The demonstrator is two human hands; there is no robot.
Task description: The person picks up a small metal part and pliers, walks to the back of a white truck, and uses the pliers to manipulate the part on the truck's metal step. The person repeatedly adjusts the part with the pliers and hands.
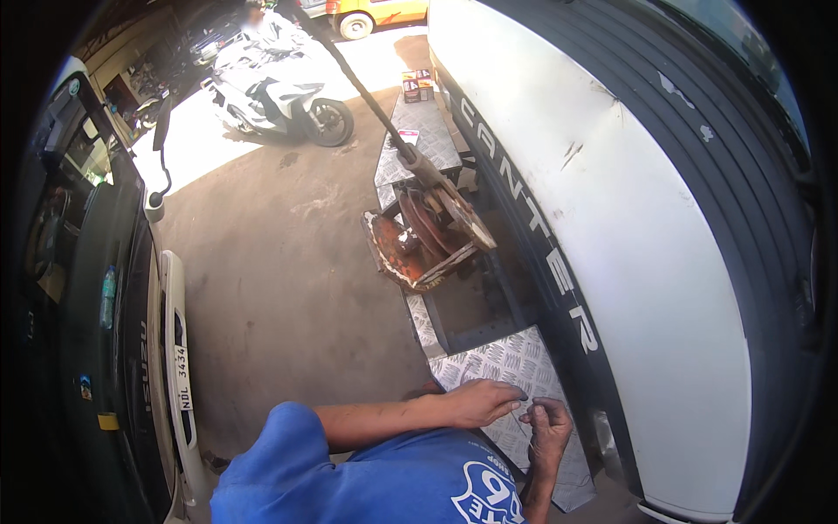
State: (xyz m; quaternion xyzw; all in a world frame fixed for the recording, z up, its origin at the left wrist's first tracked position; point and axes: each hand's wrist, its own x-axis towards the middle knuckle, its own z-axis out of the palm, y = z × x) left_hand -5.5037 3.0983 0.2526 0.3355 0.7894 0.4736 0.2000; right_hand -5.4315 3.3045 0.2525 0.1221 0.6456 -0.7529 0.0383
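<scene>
My left hand [487, 403] reaches in from the left with fingers bent together. Its fingertips meet those of my right hand [550, 425], which is closed in a pinch. Something small and dark may be between them, too small to make out. Both hands are just above a silver diamond-pattern metal plate [506, 358] along the truck's front. Farther along stands a rusty orange pulley block [423, 231], with a thick wire rope [362, 87] rising from it to the upper left.
The white truck front [646, 227] rises close on my right. Small red boxes [417, 86] and a red-and-white packet [404, 137] lie on the plate's far end. A dark truck [105, 288] stands at left. Beyond are a white motorcycle [288, 105], a person [262, 31] and an orange vehicle [384, 13].
</scene>
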